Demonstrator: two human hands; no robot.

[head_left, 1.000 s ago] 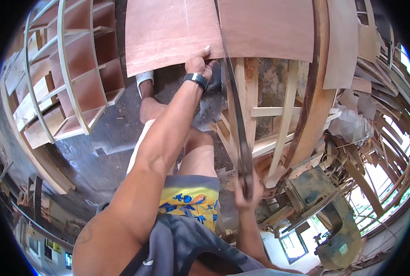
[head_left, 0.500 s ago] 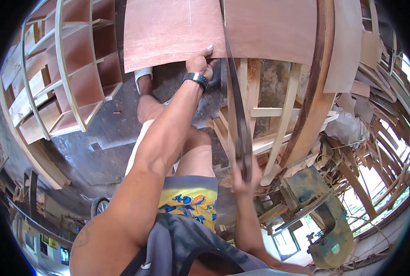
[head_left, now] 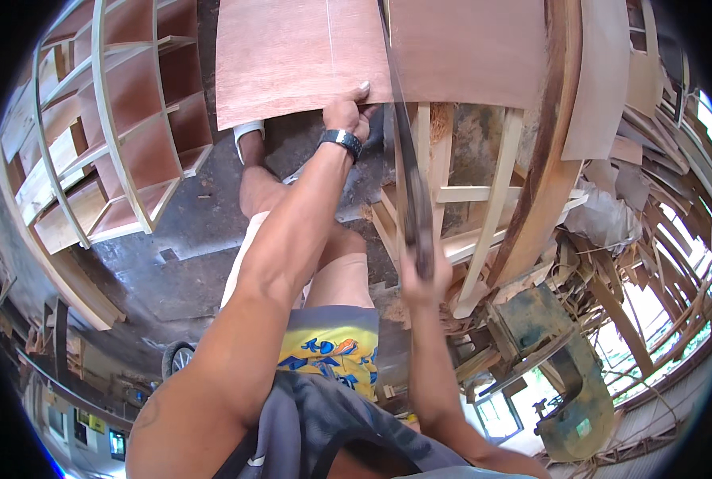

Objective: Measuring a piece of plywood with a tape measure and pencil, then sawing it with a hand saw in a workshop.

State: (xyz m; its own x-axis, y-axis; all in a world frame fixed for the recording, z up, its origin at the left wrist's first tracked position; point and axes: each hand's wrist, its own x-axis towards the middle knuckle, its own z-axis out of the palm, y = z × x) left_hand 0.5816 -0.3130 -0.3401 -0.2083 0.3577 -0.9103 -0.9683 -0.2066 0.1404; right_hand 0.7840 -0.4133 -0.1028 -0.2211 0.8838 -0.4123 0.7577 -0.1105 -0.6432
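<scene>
A thin reddish plywood sheet (head_left: 292, 60) lies ahead of me, split by a cut line running away from its near edge. My left hand (head_left: 346, 113), with a dark watch on the wrist, grips that near edge just left of the cut, thumb on top and fingers curled below. In the cut stands a long dark handsaw (head_left: 408, 164), its far end passing up between the two parts of the sheet. My right hand (head_left: 422, 281) is closed round the saw's near end, smeared by motion. The right part of the plywood (head_left: 468, 56) rests over wooden supports.
A slatted wooden frame with plywood panels (head_left: 136, 88) stands at left. Pale wooden legs (head_left: 492, 207) and a thick brown-edged plank (head_left: 543, 152) are at right, beside piled offcuts (head_left: 611, 279) and an old greenish machine (head_left: 571, 383). My own foot (head_left: 250, 132) is under the sheet.
My right hand has pushed the handsaw forward, away from my body, along the cut. The left hand stays at the same place on the plywood edge.
</scene>
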